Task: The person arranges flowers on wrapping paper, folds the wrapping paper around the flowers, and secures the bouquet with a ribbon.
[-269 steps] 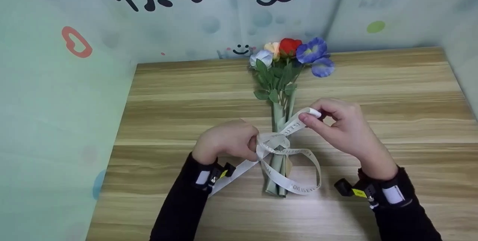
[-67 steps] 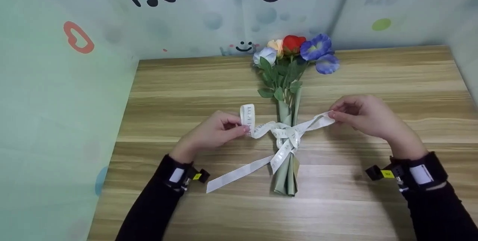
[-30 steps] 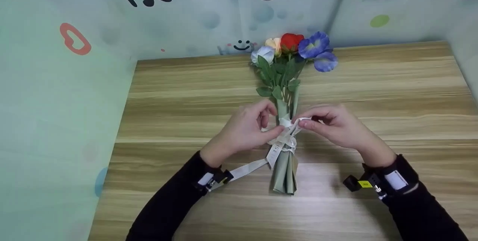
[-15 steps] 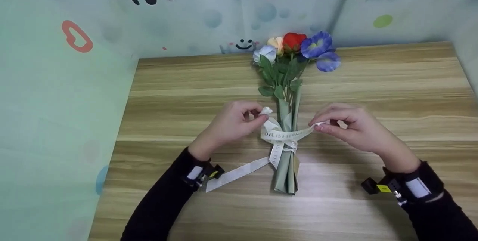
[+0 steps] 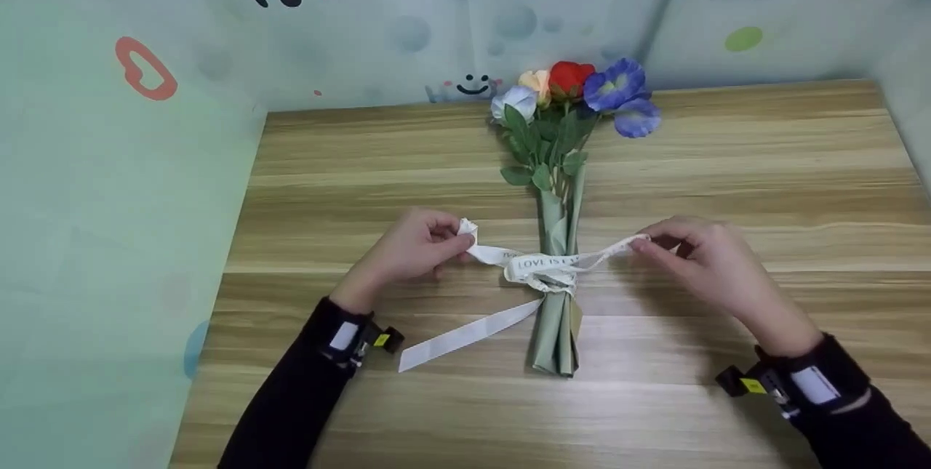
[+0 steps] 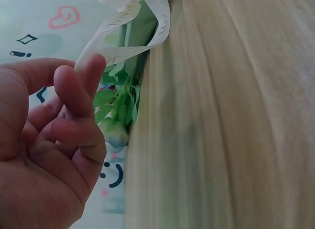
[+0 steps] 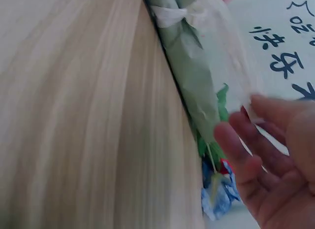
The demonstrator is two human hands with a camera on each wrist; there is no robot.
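A bouquet of artificial flowers point(image 5: 556, 214), its stems wrapped in green paper, lies with blooms toward the back of the table. White lettered ribbon point(image 5: 542, 265) circles the wrapped stems in the head view. To the left of the stems, my left hand point(image 5: 418, 247) pinches one end of the ribbon between thumb and fingers. On the other side my right hand point(image 5: 702, 254) pinches a second stretch, so the ribbon spans across the stems. A loose ribbon tail point(image 5: 465, 338) lies on the table toward the lower left. The left wrist view shows the ribbon point(image 6: 115, 27) running from my fingertips.
The wood-grain table point(image 5: 349, 185) backs onto a pale printed backdrop point(image 5: 407, 33) with black characters, a smiling face and hearts. The blooms reach up against that backdrop's base. A black camera strap point(image 5: 349, 338) circles each wrist.
Over the last second my hands have gone from close together over the stems to wide apart, drawing the ribbon out to both sides. Its crossing now sits tighter against the paper.
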